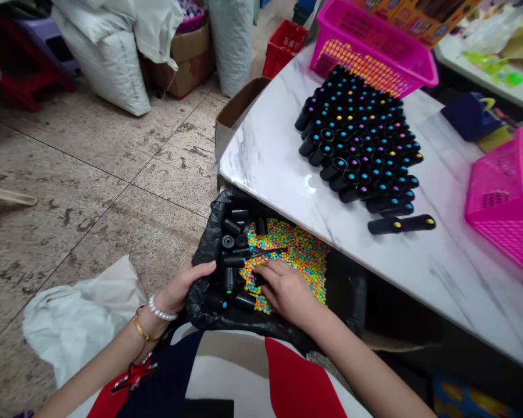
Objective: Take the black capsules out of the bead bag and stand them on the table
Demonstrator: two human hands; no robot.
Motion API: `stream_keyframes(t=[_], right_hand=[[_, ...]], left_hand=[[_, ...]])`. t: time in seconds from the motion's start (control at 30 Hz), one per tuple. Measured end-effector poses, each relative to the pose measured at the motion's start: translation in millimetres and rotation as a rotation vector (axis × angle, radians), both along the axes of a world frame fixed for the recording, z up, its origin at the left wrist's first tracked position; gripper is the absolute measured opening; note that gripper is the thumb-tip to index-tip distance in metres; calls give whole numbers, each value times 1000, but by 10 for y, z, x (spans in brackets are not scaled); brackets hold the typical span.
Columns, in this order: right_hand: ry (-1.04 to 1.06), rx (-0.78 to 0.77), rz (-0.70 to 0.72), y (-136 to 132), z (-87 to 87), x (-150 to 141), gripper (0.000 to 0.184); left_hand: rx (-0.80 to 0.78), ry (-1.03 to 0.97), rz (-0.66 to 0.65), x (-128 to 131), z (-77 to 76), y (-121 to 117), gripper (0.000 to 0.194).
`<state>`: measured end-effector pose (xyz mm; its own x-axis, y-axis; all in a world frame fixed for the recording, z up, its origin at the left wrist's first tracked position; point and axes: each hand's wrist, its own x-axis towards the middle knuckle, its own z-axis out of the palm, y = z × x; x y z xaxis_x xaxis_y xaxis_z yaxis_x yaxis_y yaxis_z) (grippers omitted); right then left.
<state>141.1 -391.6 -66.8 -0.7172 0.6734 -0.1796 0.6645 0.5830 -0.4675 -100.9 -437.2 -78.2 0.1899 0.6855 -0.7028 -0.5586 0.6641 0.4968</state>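
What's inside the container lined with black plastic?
Small multicoloured balls and several black tubes, with the right hand among them. Whatever lies beneath the balls or under that hand is covered.

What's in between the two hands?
Between the left hand and the right hand lie black tubes and some colourful balls, seen in the head view.

From 1 head-worn camera above and behind the left hand [181,285] and right hand [289,290], the view faces forward and down, near enough to show the forearms [359,357] behind them.
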Motion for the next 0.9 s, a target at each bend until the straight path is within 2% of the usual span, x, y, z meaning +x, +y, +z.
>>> stream_keyframes(t=[0.1,0.2,0.33,0.5,0.57,0.67,0.77,0.83,0.9], right_hand=[[182,-130,-173,12,38,144,33],[257,-213,-360,6,56,347,30],[391,-328,-477,-28,92,459,30],[527,-111,-539,-96,347,503,25],[576,5,-665,-87,478,622,28],[498,289,-981,51,601,917,34],[311,499,-1243,285,617,1215,38],[302,543,-1285,389,582,1314,46],[369,598,-1284,379,524,1295,59]], left_hand=[[-11,4,-8,-33,-22,-19,31],[-38,28,5,-62,-51,-35,32],[-65,37,-2,-69,-71,-31,29],[-81,43,-29,-44,-26,-12,21],[-82,60,-21,-30,-1,-5,16],[-100,59,-18,-18,2,5,11],[-111,30,-10,-19,-26,17,8],[-101,28,-8,-20,-36,19,9],[-89,46,-17,-19,-33,13,14]])
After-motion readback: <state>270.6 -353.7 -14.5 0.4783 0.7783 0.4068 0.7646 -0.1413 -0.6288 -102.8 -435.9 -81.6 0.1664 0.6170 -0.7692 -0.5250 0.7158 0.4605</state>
